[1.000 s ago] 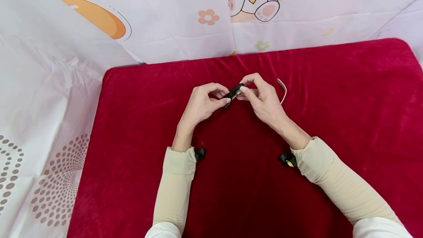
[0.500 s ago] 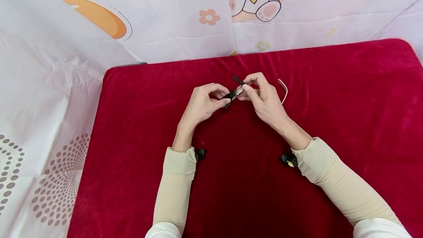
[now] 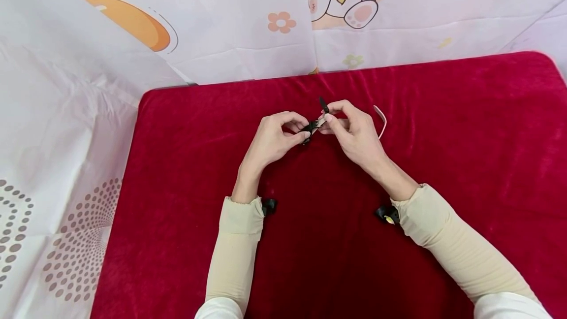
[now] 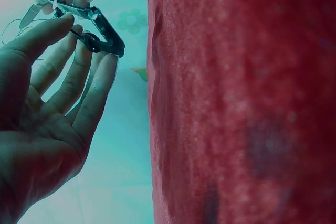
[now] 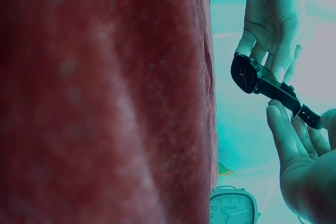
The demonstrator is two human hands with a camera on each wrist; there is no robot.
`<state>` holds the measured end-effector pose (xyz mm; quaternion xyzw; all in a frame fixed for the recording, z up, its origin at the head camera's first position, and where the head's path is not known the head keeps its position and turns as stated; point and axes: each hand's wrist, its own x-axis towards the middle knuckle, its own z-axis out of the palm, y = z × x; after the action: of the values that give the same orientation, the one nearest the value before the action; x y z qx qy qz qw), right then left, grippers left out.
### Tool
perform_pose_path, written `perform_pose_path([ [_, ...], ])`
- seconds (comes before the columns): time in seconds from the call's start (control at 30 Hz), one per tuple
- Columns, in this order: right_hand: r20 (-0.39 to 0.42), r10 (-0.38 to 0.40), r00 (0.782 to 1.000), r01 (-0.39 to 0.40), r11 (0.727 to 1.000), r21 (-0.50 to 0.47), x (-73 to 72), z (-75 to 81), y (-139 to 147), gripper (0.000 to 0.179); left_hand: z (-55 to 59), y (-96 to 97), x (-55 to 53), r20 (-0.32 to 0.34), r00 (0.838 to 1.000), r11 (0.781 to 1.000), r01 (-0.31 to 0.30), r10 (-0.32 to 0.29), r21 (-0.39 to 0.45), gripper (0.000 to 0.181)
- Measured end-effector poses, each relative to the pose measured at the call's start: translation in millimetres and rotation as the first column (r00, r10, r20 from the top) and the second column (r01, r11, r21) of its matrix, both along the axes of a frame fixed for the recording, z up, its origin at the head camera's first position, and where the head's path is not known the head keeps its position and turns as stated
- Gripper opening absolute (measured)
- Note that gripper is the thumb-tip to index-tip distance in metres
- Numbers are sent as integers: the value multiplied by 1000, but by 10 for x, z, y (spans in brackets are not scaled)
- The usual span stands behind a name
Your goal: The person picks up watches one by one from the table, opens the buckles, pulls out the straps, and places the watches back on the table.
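Both hands hold a black-strapped wristwatch (image 3: 308,129) above the red cloth. My left hand (image 3: 270,137) grips it at the case end between thumb and fingers. With thumb and index finger my right hand (image 3: 354,132) pinches the strap, and a dark strap end (image 3: 323,104) stands up beyond those fingertips. The round dark dial (image 5: 244,74) shows in the right wrist view, with the holed strap tail (image 5: 310,116) by the right hand. In the left wrist view the strap (image 4: 107,32) makes an angular loop. Fingers hide part of the clasp area.
A square alarm clock (image 5: 231,209) stands in the right wrist view. A pale curved strip (image 3: 382,121) shows just beyond my right hand; its lower part is hidden. Red velvet cloth (image 3: 319,240) covers the table, and a printed curtain (image 3: 235,23) hangs along its far edge.
The strap end by my right fingertips has swung up, away from the left hand, and a light-coloured part now shows between the hands. Both hands have stayed nearly in place.
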<state>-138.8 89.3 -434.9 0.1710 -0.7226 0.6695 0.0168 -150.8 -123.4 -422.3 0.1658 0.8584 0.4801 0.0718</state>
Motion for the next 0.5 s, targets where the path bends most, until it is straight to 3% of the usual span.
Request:
perform_pose_path([
  [0.5,-16,7,1000,-7,998,-56,5,2,0,14,-7,29,-15,-7,1000,1000,8,-8,-2,16],
])
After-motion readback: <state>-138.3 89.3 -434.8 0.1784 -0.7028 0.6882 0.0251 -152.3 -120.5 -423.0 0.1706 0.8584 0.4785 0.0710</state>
